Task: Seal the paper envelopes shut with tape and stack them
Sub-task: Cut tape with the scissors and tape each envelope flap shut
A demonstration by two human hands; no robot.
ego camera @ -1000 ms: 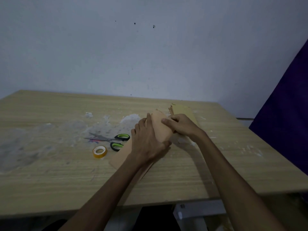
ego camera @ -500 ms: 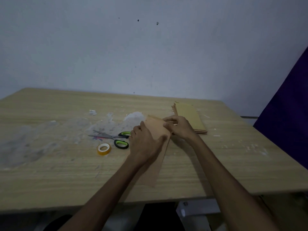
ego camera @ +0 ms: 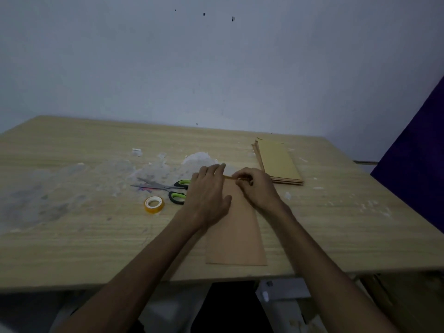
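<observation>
A long brown paper envelope [ego camera: 236, 236] lies flat on the wooden table [ego camera: 84, 248], its length running away from me. My left hand [ego camera: 207, 195] rests flat on its upper left part, fingers extended to the top edge. My right hand [ego camera: 254, 188] has its fingers curled and pinches the envelope's folded top flap. A stack of several envelopes [ego camera: 278, 163] lies at the back right. A roll of yellow tape [ego camera: 154, 204] sits left of my hands.
Green-handled scissors [ego camera: 168, 188] lie just beyond the tape roll. Scraps of clear plastic and tape [ego camera: 153, 168] litter the table's middle and left. A dark purple cloth [ego camera: 415, 164] hangs at the right. The table's front edge is near the envelope's lower end.
The envelope, held up and tilted a second ago, has been laid flat and straight on the table. Both hands have shifted to its top edge, the right one now pinching the flap.
</observation>
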